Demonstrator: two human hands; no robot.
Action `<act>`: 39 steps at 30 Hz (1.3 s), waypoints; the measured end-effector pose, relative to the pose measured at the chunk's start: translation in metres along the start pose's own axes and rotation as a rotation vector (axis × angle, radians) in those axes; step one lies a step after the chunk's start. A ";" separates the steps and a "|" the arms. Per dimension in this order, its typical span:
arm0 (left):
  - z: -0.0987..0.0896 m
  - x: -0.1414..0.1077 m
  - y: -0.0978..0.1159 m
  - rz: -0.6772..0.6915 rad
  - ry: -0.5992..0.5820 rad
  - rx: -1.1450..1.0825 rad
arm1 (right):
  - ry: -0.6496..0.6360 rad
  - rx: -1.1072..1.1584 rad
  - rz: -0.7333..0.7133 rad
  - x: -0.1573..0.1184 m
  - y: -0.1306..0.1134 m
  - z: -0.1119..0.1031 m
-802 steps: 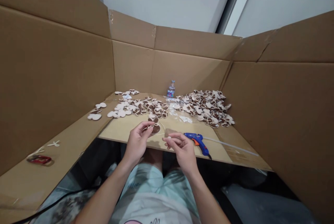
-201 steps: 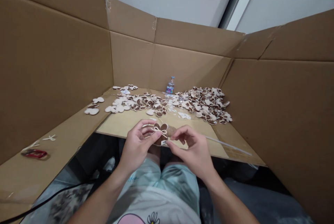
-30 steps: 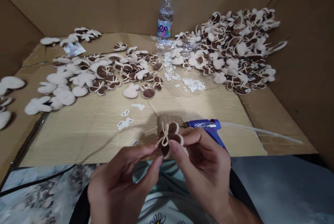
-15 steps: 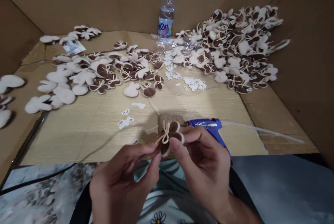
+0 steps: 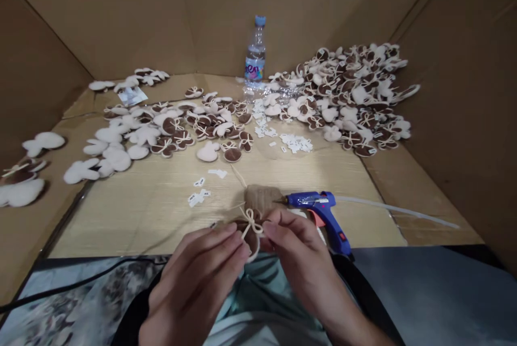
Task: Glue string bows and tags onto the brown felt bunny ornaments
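Left of the blue plastic glue gun (image 5: 313, 200) is a cream-bowed, brown-and-white fabric piece (image 5: 252, 242) — pinched by the left hand (image 5: 197, 279) and right hand (image 5: 301, 257), nearly closed.

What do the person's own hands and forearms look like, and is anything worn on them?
The left hand and right hand are bare: no gloves, no ring visible. The right forearm shows no sleeve or watch; the left forearm is cut off.

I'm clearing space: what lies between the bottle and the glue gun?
The head view shows clear plastic by the bottle, then cream pieces and white tags toward the glue gun.
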State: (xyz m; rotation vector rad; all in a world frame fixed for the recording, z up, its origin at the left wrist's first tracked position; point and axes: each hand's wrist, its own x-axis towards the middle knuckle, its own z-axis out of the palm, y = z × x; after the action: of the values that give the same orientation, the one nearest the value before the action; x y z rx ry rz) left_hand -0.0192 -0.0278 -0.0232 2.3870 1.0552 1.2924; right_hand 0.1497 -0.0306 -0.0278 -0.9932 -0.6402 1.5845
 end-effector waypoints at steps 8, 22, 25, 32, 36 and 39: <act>-0.002 -0.021 -0.010 0.211 -0.033 -0.004 | -0.050 -0.045 0.050 -0.014 0.008 -0.001; -0.006 -0.059 -0.002 0.354 0.032 -0.053 | -0.102 -0.198 0.092 -0.044 0.043 -0.009; -0.014 -0.073 -0.008 0.240 0.075 0.018 | -0.217 -0.473 0.099 -0.046 0.030 -0.014; -0.031 -0.040 -0.050 -0.501 0.184 0.043 | 0.397 -0.823 -0.495 -0.054 -0.101 -0.058; -0.024 0.016 -0.082 -0.535 0.092 0.098 | 0.410 -1.269 -0.385 -0.050 -0.094 -0.082; -0.010 0.056 -0.097 -0.523 -0.007 0.156 | 0.454 -1.551 -0.319 -0.034 -0.051 -0.091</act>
State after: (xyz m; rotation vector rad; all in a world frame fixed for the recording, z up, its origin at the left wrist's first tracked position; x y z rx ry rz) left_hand -0.0550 0.0787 -0.0308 2.0006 1.6847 1.0402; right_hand 0.2556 -0.0601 -0.0226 -2.0921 -1.6330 0.2886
